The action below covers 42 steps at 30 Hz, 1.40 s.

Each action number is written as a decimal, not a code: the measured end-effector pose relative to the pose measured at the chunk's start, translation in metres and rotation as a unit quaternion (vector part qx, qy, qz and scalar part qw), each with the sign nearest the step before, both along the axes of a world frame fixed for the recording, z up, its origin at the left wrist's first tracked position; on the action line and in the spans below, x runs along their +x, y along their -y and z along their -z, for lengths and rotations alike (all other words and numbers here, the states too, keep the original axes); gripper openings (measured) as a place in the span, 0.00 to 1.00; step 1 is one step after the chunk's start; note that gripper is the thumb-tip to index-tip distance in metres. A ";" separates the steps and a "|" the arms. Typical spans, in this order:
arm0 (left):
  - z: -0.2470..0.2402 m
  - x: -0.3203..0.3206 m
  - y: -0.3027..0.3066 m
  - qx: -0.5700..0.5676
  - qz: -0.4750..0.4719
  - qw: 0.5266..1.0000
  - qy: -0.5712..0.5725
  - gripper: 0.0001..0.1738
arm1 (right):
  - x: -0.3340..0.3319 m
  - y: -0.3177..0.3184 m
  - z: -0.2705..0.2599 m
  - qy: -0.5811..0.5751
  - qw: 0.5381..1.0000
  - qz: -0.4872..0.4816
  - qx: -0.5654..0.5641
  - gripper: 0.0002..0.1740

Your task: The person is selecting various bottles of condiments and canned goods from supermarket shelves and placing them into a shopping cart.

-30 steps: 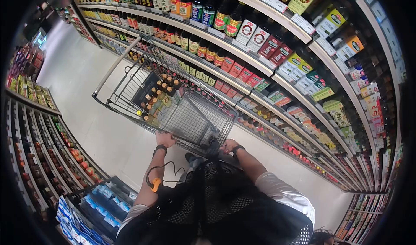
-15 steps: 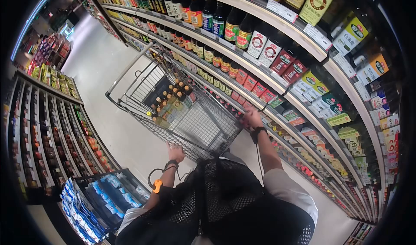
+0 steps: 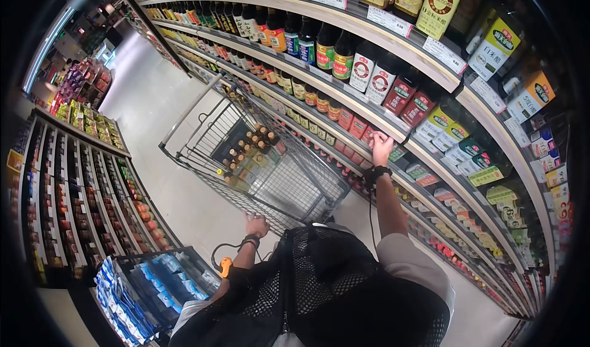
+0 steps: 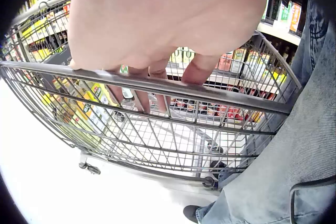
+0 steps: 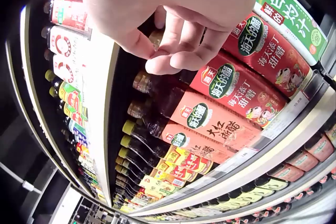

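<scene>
My left hand point(image 3: 257, 225) lies over the side rail of the wire shopping cart point(image 4: 157, 83), its fingers hooked down inside the basket. Toward the cart's handle end stand several bottles point(image 3: 252, 153) with dark and yellow caps. My right hand point(image 3: 382, 145) is at the shelf on the right, thumb and fingers curled together at the neck of a red-labelled sweet vinegar bottle point(image 5: 239, 94). The cap is mostly hidden by the fingertips. Beside it stand a second red bottle point(image 5: 273, 58) and a pink-labelled vinegar bottle point(image 5: 212, 119), all in their row.
Shelves point(image 3: 295, 64) of sauce and vinegar bottles run along the right, with a board point(image 5: 100, 103) just above the right hand's row. A rack of jars point(image 3: 80, 193) stands on the left. Blue-and-white packets point(image 3: 129, 304) fill a stand near the left arm. Pale floor point(image 3: 144, 101) runs ahead.
My right hand has left the cart's near corner and reached up and right to the vinegar row. The left hand stays at the cart's side while the view has shifted.
</scene>
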<state>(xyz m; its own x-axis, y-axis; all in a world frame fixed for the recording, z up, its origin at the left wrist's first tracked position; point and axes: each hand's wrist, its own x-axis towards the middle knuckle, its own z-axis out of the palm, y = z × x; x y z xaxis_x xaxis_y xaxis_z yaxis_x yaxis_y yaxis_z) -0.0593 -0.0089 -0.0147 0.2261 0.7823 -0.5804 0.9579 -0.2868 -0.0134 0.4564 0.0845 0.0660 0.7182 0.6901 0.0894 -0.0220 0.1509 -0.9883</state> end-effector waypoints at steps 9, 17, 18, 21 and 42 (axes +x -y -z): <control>0.010 -0.004 0.000 0.002 -0.005 0.999 0.033 0.26 | 0.019 -0.015 -0.016 -0.007 0.997 -0.043 -0.068 0.10; 0.011 -0.003 0.003 0.039 -0.005 0.998 0.042 0.27 | 0.023 -0.010 -0.019 -0.008 0.994 -0.070 -0.089 0.12; 0.013 -0.003 0.003 0.042 -0.006 0.998 0.045 0.27 | 0.023 -0.010 -0.020 -0.007 0.994 -0.069 -0.089 0.12; 0.008 -0.003 0.003 0.044 -0.003 0.998 0.046 0.27 | 0.029 -0.011 -0.008 -0.026 0.993 -0.073 -0.084 0.13; 0.032 -0.020 -0.006 0.064 0.020 0.995 0.074 0.24 | -0.042 0.039 -0.041 0.466 0.874 0.093 -0.105 0.16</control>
